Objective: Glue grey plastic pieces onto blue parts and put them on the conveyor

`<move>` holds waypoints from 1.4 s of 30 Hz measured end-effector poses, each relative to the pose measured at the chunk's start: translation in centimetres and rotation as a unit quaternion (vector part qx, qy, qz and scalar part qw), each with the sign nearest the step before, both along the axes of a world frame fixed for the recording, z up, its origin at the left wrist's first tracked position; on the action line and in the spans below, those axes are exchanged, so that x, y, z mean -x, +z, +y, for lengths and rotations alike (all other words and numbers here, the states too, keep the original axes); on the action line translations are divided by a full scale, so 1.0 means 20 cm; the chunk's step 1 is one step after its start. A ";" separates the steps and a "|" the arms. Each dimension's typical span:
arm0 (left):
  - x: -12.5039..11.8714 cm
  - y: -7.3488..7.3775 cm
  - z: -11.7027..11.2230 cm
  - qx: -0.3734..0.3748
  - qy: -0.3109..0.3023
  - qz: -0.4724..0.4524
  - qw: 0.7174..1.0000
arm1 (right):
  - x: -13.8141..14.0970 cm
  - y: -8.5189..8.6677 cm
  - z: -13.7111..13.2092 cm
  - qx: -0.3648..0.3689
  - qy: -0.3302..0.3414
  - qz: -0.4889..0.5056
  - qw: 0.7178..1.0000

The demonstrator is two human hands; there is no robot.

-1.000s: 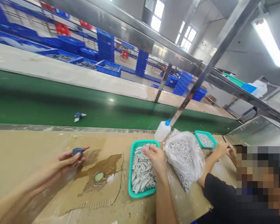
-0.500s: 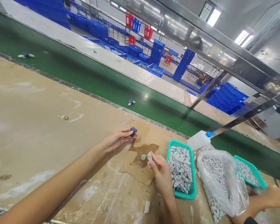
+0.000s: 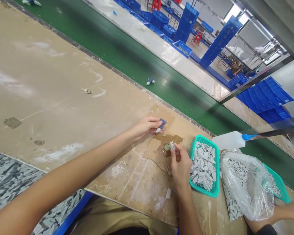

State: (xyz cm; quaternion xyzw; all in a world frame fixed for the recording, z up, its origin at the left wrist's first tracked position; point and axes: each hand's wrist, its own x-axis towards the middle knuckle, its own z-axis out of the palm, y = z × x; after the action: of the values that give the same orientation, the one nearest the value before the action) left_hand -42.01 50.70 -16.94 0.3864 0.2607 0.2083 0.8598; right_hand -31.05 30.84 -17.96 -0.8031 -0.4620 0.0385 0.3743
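My left hand [image 3: 149, 125] grips a small dark blue-grey block [image 3: 163, 123] between thumb and fingers; a white piece [image 3: 159, 130] shows at the block's lower end. Closer to me, my right hand [image 3: 181, 160] pinches a small white plastic-looking piece [image 3: 171, 146]. Just left of that piece, a small round cap-like dish [image 3: 166, 147] rests on a wet-stained sheet of cardboard [image 3: 159, 156]. Beside my right hand stands a green basket [image 3: 217, 173] full of similar white pieces.
A white bottle with a blue top [image 3: 229, 140] lies behind the basket. Right of it are a clear bag of pieces [image 3: 257, 199], a second green basket [image 3: 285, 192] and another person's arm [image 3: 286, 211]. A green conveyor belt [image 3: 127, 70] carries a blue-and-white part [image 3: 150, 81].
My view has tilted down, showing a bin of grey pieces at lower left. The block in my left hand has turned, and a white piece now shows at its end.
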 end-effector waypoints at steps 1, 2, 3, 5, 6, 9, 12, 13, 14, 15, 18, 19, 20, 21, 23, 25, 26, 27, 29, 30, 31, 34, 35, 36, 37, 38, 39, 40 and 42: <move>0.00 -0.01 -0.01 -0.005 -0.011 -0.004 1.000 | 0.00 0.00 0.00 0.002 0.013 -0.020 1.000; 0.00 -0.02 -0.02 -0.009 -0.019 -0.008 1.000 | 0.00 0.00 0.00 0.001 0.027 -0.041 0.999; -0.01 -0.02 -0.02 -0.011 -0.025 -0.012 1.000 | 0.00 0.00 0.00 -0.002 0.040 -0.061 0.997; -0.01 -0.02 -0.03 -0.014 -0.029 -0.014 0.999 | -0.01 0.00 0.00 -0.010 0.060 -0.092 0.994; -0.01 -0.02 -0.04 -0.015 -0.029 -0.013 0.999 | -0.01 0.00 0.00 -0.012 0.067 -0.104 0.992; -0.01 -0.01 -0.05 -0.019 -0.028 -0.006 0.999 | -0.02 -0.01 0.00 -0.013 0.080 -0.128 0.988; -0.01 0.00 -0.06 -0.014 -0.034 0.001 0.999 | -0.02 -0.02 -0.01 -0.021 0.086 -0.148 0.985; -0.01 0.00 -0.07 -0.011 -0.034 0.002 0.999 | -0.02 -0.03 -0.01 -0.023 0.087 -0.153 0.984; -0.01 0.00 -0.07 -0.010 -0.033 0.002 0.999 | -0.02 -0.03 -0.01 -0.023 0.088 -0.158 0.983; -0.01 0.00 -0.07 -0.010 -0.032 0.001 0.999 | -0.03 -0.03 -0.01 -0.021 0.089 -0.162 0.983; -0.01 0.01 -0.07 -0.021 -0.037 0.000 0.999 | -0.03 -0.03 0.00 -0.010 0.093 -0.169 0.981; -0.01 0.01 -0.07 -0.024 -0.039 0.001 0.999 | -0.03 -0.03 0.00 -0.008 0.094 -0.169 0.981; -0.01 0.01 -0.07 -0.025 -0.040 0.001 0.999 | -0.03 -0.04 0.00 -0.009 0.094 -0.170 0.981; -0.01 0.01 -0.07 -0.024 -0.041 0.001 0.999 | -0.03 -0.04 0.00 -0.012 0.095 -0.171 0.981; -0.01 0.01 -0.07 -0.020 -0.042 -0.002 0.999 | -0.03 -0.04 -0.01 -0.014 0.096 -0.173 0.980; -0.01 0.01 -0.07 -0.020 -0.045 -0.003 0.999 | -0.03 -0.04 -0.01 -0.009 0.095 -0.175 0.980; -0.01 0.01 -0.07 -0.022 -0.047 -0.003 0.999 | -0.03 -0.03 -0.01 -0.005 0.095 -0.174 0.980; -0.01 0.01 -0.07 -0.026 -0.048 -0.002 0.998 | -0.03 -0.03 -0.01 -0.001 0.094 -0.174 0.980; -0.01 0.01 -0.07 -0.035 -0.053 0.003 0.998 | -0.03 -0.03 -0.01 0.002 0.094 -0.173 0.980; -0.01 0.00 -0.07 -0.039 -0.055 0.005 0.998 | -0.03 -0.03 0.00 0.003 0.094 -0.174 0.980; -0.01 0.00 -0.07 -0.042 -0.056 0.007 0.998 | -0.03 -0.03 0.00 0.003 0.093 -0.174 0.980; -0.01 0.00 -0.07 -0.046 -0.058 0.005 0.997 | -0.02 -0.03 0.00 0.009 0.095 -0.178 0.979; -0.01 0.00 -0.07 -0.046 -0.058 0.002 0.997 | -0.02 -0.03 0.00 0.010 0.096 -0.179 0.979; -0.01 0.01 -0.07 -0.046 -0.059 -0.002 0.997 | -0.02 -0.02 0.00 0.010 0.096 -0.178 0.979; 0.00 0.01 -0.07 -0.048 -0.060 -0.005 0.997 | -0.02 -0.02 -0.01 0.007 0.095 -0.175 0.980; 0.00 0.02 -0.08 -0.049 -0.059 -0.006 0.997 | -0.02 -0.02 -0.01 0.002 0.093 -0.170 0.981; 0.00 0.02 -0.08 -0.049 -0.056 -0.004 0.997 | -0.02 -0.01 -0.01 -0.005 0.089 -0.161 0.983; 0.00 0.02 -0.08 -0.046 -0.052 0.001 0.998 | -0.02 0.00 -0.01 -0.015 0.084 -0.152 0.985; -0.01 0.03 -0.09 -0.036 -0.041 0.015 0.998 | -0.01 0.01 -0.01 -0.036 0.071 -0.134 0.988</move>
State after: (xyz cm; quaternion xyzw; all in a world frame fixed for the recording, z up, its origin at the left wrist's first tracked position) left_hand -41.89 48.94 -16.41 0.4306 0.2498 0.1765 0.8491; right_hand -30.84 30.70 -17.74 -0.7520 -0.5650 -0.0598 0.3343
